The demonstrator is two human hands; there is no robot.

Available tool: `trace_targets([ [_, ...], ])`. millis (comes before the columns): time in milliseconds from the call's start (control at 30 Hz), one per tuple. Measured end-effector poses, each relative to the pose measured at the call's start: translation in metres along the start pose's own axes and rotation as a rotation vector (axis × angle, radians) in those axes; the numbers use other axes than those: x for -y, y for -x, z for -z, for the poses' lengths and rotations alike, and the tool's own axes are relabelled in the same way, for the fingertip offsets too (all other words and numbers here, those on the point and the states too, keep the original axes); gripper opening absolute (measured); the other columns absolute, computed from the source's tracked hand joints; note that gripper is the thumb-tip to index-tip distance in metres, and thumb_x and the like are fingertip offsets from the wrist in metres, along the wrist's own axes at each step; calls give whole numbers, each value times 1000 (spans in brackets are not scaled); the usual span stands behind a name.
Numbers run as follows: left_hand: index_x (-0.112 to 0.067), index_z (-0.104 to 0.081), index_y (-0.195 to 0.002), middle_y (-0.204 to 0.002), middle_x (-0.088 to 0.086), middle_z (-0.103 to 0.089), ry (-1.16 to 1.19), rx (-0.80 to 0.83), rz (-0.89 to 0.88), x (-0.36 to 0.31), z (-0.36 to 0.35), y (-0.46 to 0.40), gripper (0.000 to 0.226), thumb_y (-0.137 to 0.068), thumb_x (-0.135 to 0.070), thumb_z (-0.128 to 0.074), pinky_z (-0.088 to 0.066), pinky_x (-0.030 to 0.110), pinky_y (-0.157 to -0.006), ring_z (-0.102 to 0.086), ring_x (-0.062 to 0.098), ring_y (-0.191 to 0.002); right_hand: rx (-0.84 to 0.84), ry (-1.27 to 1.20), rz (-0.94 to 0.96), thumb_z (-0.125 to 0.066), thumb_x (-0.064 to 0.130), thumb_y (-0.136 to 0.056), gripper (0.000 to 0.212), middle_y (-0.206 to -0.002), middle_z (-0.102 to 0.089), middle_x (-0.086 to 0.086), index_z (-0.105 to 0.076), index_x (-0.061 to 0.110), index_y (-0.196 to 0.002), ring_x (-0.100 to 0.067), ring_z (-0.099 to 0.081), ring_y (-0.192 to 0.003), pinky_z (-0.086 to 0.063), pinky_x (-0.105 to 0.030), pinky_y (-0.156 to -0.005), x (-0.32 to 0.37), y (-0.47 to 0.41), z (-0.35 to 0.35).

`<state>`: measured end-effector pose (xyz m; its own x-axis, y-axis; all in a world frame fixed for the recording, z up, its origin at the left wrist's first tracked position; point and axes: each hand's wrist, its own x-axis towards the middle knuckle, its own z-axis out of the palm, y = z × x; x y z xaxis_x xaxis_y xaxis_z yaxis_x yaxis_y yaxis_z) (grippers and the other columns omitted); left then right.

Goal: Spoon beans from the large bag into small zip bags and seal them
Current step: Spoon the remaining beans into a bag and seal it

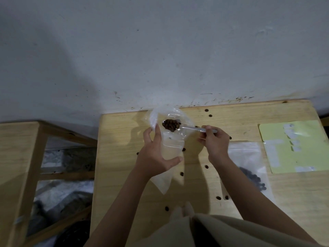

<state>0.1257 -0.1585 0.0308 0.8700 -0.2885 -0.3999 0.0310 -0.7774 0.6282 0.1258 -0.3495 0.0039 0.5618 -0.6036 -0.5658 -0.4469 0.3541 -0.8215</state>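
L fingers [157,132] round zip bag [170,141], spoon [194,128] over mouth

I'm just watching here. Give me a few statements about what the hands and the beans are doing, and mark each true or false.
1. The left hand holds a clear small bag. True.
2. The spoon is empty. False: it is heaped with beans.
3. The right hand holds the spoon's handle. True.
4. No beans lie loose on the table. False: several are scattered over it.
5. A second clear bag holding beans lies by the right arm. True.
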Motion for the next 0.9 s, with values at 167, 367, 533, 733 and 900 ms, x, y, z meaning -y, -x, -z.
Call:
trace_targets([
  [167,-27,1,-151,-149,-8,0,-19,-33,5,2,-4,2,123,-62,-59,-77,-49,29,-84,-48,10,-107,39,10,66,-53,11,-95,22,-70,-61,-6,-65,12,-76,-11,-60,-56,-57,-26,-57,16,3,15],
  [367,-26,-1,-151,-147,-9,-1,-21,-65,10,5,-11,2,122,-62,-59,-77,-49,33,-87,-45,22,-124,151,59,192,-53,10,-94,20,-68,-60,-6,-66,9,-79,-7,-60,-57,-59,-28,-61,30,19,34],
  [533,-23,0,-151,-150,-7,1,-6,-75,28,3,-14,3,121,-65,-60,-76,-40,24,-84,-43,22,-128,239,270,441,-54,9,-94,18,-65,-63,-10,-67,11,-82,-16,-62,-59,-56,-27,-61,33,36,41],
  [733,-23,0,-151,-150,-8,1,-11,-92,38,1,-15,2,120,-65,-60,-74,-42,27,-87,-42,24,-130,212,328,792,-55,8,-93,11,-78,-64,-5,-66,10,-91,-11,-65,-65,-50,-15,-55,35,44,38],
  [900,-18,-1,-151,-147,-4,-3,-14,-98,40,-4,-11,4,119,-66,-59,-74,-41,25,-83,-45,21,-124,113,471,1021,-55,10,-91,16,-81,-63,-6,-69,3,-93,-10,-58,-67,-44,-11,-54,21,28,30],
])
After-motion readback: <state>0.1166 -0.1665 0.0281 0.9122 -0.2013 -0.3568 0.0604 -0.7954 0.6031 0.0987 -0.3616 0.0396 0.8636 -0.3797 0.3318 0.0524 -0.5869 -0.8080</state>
